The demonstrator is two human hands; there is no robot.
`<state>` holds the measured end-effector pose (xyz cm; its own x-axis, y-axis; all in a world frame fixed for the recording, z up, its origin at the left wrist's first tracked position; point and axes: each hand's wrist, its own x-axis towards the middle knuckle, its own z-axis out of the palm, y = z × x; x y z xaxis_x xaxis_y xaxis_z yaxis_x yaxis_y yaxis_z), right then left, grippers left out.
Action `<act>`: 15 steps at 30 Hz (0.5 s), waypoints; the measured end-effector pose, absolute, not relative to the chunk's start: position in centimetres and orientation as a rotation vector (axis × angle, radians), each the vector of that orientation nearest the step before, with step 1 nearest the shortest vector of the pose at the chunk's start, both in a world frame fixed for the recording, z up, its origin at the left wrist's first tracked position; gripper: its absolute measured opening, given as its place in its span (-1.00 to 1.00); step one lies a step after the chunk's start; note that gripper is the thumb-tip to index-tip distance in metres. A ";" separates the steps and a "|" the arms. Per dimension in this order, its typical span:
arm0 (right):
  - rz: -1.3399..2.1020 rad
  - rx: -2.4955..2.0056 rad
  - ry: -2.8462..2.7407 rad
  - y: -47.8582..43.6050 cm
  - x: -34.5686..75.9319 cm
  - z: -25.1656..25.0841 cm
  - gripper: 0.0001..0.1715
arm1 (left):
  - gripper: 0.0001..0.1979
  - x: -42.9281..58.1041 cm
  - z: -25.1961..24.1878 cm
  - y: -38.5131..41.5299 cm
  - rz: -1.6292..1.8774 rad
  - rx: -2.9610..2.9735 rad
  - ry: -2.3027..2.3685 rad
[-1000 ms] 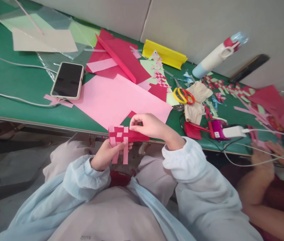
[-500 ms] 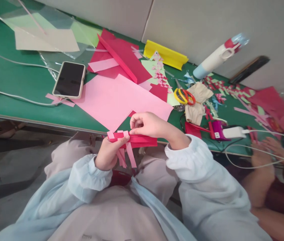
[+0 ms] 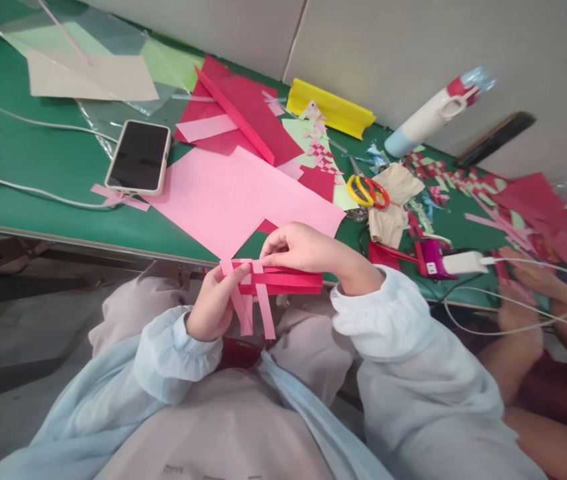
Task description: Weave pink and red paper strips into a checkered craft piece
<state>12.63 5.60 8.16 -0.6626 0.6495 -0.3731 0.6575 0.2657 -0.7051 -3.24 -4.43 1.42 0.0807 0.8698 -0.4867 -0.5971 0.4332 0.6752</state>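
I hold a woven paper piece of red strips crossed by pink strips just below the front edge of the green table. My left hand grips its left end, thumb on top, with pink strip ends hanging beneath. My right hand pinches the top edge of the red strips near the middle. Both hands are closed on the paper, above my lap.
A large pink sheet, red sheets, a phone, scissors with yellow and red handles, a bottle and white cables lie on the table. Another person's hands work among paper scraps at the right.
The woven piece has tilted flatter, so the checker face is now seen edge-on. The red strips reach further right and the pink ends hang more slanted. My hands stay in place.
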 end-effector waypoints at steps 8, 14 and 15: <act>-1.412 1.285 2.418 5.3 12.6 8.3 -0.85 | -0.77 -3.4 1.9 -3.9 1.098 0.301 1.057; -1.394 1.268 2.405 5.4 12.4 8.4 -0.85 | -0.76 -3.1 2.1 -3.8 1.098 0.284 1.056; -1.397 1.273 2.398 5.5 12.5 8.4 -0.85 | -0.76 -3.2 2.1 -3.7 1.105 0.281 1.056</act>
